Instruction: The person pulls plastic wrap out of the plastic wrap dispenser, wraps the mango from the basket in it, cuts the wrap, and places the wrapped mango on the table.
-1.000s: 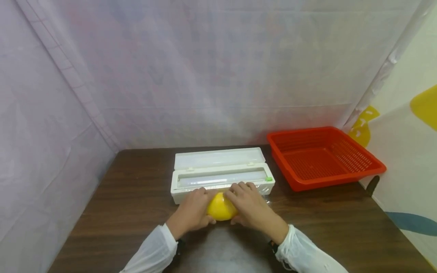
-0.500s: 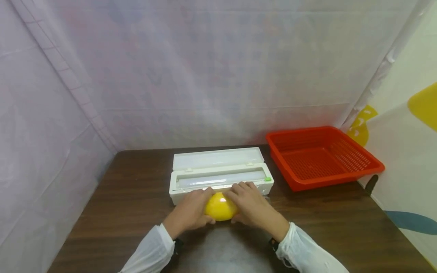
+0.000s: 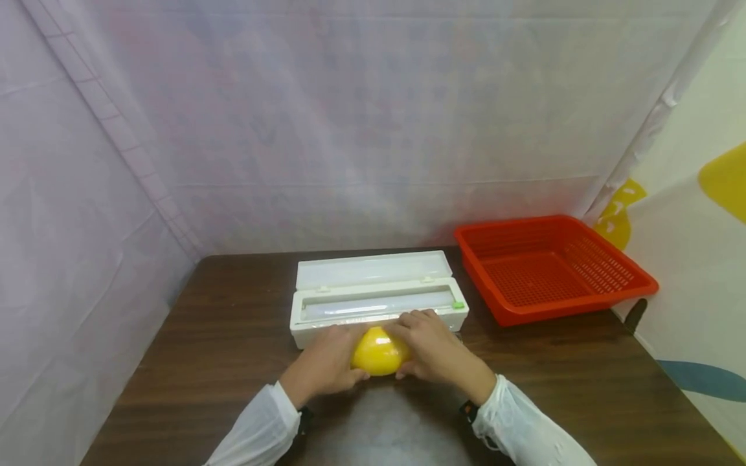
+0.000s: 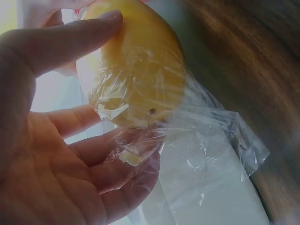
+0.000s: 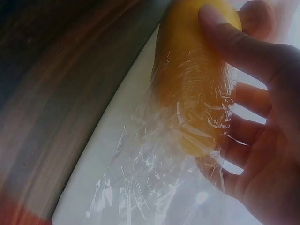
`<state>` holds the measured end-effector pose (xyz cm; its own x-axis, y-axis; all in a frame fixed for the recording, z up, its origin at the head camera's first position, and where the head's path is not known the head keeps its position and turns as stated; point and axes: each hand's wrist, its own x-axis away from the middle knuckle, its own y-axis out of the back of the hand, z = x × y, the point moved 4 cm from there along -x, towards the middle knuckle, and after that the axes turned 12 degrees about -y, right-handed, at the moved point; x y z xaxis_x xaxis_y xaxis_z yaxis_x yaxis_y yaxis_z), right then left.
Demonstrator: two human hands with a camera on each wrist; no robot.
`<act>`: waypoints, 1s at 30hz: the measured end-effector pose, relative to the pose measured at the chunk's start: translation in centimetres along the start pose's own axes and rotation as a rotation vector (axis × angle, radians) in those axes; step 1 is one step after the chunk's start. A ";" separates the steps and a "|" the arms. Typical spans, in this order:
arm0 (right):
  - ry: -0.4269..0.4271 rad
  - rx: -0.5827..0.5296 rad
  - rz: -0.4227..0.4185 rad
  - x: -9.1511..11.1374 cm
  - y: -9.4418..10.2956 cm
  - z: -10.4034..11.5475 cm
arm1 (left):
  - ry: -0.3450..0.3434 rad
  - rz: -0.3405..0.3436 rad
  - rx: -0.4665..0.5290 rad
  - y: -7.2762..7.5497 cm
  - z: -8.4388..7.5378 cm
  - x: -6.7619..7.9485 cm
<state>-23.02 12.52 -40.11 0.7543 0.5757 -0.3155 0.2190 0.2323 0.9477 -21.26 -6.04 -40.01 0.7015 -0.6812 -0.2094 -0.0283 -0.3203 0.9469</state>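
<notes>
A smooth yellow fruit (image 3: 379, 356) is held between both hands, just in front of a long white cling film dispenser (image 3: 451, 320). My left hand (image 3: 329, 359) grips its left end, thumb (image 4: 101, 28) on the near side and fingers underneath and beyond. The right hand (image 3: 428, 346) holds the other end in the same manner, its thumb (image 5: 222, 30) pressed against the skin. Clear cling film (image 5: 136, 187) clings in wrinkles round the fruit, and loose film (image 4: 239, 140) spreads past its left end. A small dark spot marks that end in the left wrist view.
The dispenser's lid (image 3: 373, 268) is folded back, showing the film roll (image 3: 379, 304) inside and a green slide cutter (image 3: 458, 305) at the right. A red plastic basket (image 3: 507, 316) stands at the back right of the brown wooden table (image 3: 233, 336). White sheeting (image 3: 373, 129) hangs behind.
The fruit has turned slightly between the hands, and a broader shine shows on its top. The left fingertips have dropped lower behind it. Dispenser and basket keep their places.
</notes>
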 end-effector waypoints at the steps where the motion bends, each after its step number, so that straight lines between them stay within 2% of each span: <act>1: 0.002 -0.005 -0.003 0.0 -0.1 -0.1 | -0.009 -0.003 -0.003 0.0 0.0 0.0; 5: 0.005 -0.030 -0.008 0.0 -0.2 -0.3 | -0.017 -0.003 0.001 -0.1 -0.1 0.0; 11: -0.021 -0.069 0.035 0.0 -0.3 -0.5 | -0.025 -0.004 -0.020 -0.3 -0.1 0.1; 18: -0.031 -0.097 0.010 0.0 -0.2 -0.7 | -0.032 -0.002 -0.015 -0.4 0.0 0.2; 30: -0.022 -0.143 0.026 0.0 -0.6 -0.7 | -0.033 0.018 0.002 -0.7 0.1 0.1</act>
<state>-23.63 12.94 -40.69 0.7724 0.5659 -0.2883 0.1100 0.3278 0.9383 -21.26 -5.96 -40.75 0.6772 -0.7080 -0.2003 -0.0420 -0.3090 0.9501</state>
